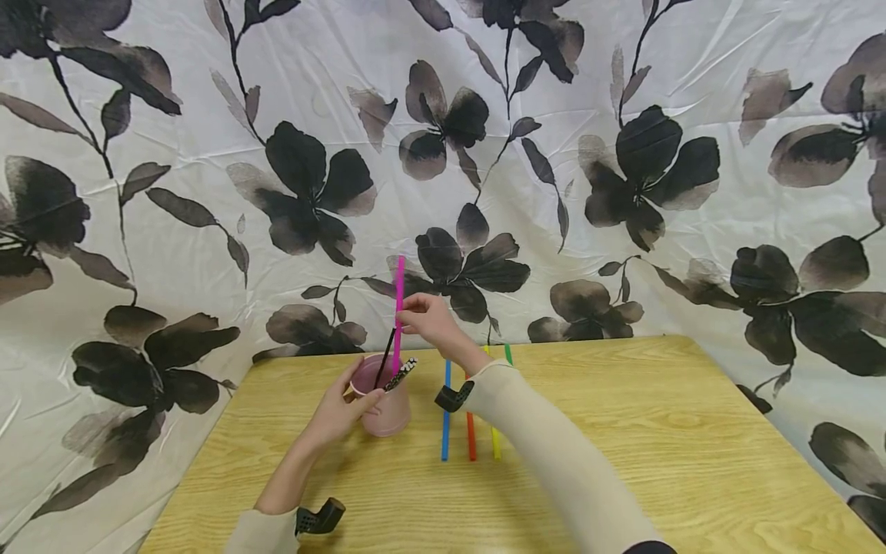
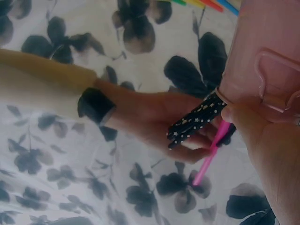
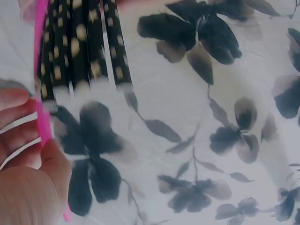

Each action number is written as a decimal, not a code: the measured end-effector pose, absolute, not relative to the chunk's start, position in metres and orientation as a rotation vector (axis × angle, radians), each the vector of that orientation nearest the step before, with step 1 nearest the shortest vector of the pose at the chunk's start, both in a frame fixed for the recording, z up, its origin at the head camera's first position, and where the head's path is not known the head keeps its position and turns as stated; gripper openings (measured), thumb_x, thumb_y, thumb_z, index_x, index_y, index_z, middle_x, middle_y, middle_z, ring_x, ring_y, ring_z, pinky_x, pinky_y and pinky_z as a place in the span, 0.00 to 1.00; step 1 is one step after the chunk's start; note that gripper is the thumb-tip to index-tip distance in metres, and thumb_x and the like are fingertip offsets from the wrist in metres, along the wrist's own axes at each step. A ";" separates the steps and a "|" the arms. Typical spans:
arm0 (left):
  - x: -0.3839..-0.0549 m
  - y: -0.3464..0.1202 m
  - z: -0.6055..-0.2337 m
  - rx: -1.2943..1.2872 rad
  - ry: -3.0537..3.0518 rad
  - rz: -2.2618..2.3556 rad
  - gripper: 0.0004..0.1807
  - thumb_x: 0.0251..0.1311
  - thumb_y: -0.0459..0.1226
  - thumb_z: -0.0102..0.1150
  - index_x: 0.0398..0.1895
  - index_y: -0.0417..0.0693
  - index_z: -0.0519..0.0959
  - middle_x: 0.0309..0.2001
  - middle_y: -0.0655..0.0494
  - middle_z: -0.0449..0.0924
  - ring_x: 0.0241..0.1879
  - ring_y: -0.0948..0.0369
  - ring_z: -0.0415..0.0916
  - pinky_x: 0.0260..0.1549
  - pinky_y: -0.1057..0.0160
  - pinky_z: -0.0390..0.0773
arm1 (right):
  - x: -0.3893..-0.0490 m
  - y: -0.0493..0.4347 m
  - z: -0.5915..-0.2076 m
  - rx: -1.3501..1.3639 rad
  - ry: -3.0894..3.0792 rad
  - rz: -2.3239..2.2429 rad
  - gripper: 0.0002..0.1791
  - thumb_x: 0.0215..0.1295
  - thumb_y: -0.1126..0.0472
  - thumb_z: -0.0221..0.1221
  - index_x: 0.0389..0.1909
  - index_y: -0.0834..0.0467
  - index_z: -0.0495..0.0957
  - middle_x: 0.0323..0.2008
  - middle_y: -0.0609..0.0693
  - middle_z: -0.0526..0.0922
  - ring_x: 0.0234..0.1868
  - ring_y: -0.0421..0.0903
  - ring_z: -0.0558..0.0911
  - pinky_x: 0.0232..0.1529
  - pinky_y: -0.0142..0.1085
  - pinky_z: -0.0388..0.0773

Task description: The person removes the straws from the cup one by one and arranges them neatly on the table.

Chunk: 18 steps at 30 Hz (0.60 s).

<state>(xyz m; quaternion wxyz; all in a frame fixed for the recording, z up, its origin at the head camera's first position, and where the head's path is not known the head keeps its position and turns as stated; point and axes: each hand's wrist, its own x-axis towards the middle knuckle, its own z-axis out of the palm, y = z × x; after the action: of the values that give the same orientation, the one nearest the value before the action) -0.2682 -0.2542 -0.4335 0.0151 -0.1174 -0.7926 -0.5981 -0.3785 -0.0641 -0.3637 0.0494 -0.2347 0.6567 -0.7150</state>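
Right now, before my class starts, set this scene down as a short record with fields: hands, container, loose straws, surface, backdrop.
Left hand: grips the pink cup near its rim
Right hand: pinches the pink straw
Cup contents: black patterned straws, leaning out
Loose straws: blue, red, yellow, green; partly hidden by the right arm
Surface: wood-grain table
Backdrop: floral sheet

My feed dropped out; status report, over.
Left grip holding pink cup. Right grip pinching pink straw, lower end at cup's mouth. Black patterned straws in cup, possibly crowding it.
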 end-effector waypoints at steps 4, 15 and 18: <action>-0.268 -0.254 -0.433 -0.351 -2.473 -1.849 0.44 0.52 0.41 0.60 0.68 0.49 0.46 0.63 0.38 0.49 0.52 0.43 0.64 0.37 0.62 0.74 | -0.375 -0.054 -0.343 -0.722 1.961 -2.328 0.08 0.56 0.68 0.57 0.36 0.67 0.73 0.30 0.55 0.76 0.32 0.49 0.79 0.37 0.40 0.75; -0.277 -0.257 -0.447 -0.320 -2.500 -1.713 0.44 0.50 0.48 0.60 0.67 0.57 0.48 0.64 0.45 0.51 0.52 0.47 0.66 0.40 0.62 0.71 | -0.368 -0.004 -0.286 -0.801 1.892 -2.625 0.06 0.55 0.70 0.56 0.34 0.66 0.72 0.27 0.57 0.75 0.29 0.55 0.79 0.34 0.44 0.76; -0.277 -0.257 -0.447 -0.335 -2.501 -1.690 0.44 0.50 0.47 0.60 0.67 0.55 0.48 0.64 0.44 0.50 0.53 0.47 0.64 0.42 0.62 0.70 | -0.367 0.012 -0.281 -0.792 1.954 -2.600 0.06 0.55 0.69 0.56 0.34 0.66 0.72 0.27 0.56 0.76 0.27 0.52 0.80 0.32 0.42 0.76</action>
<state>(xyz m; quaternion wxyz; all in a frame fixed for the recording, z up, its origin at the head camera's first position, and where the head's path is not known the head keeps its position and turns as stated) -0.2770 -0.2574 -0.4468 0.0525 -0.1103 -0.8224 -0.5557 -0.3673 0.0118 -0.2811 -0.1026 -0.2354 0.5807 -0.7726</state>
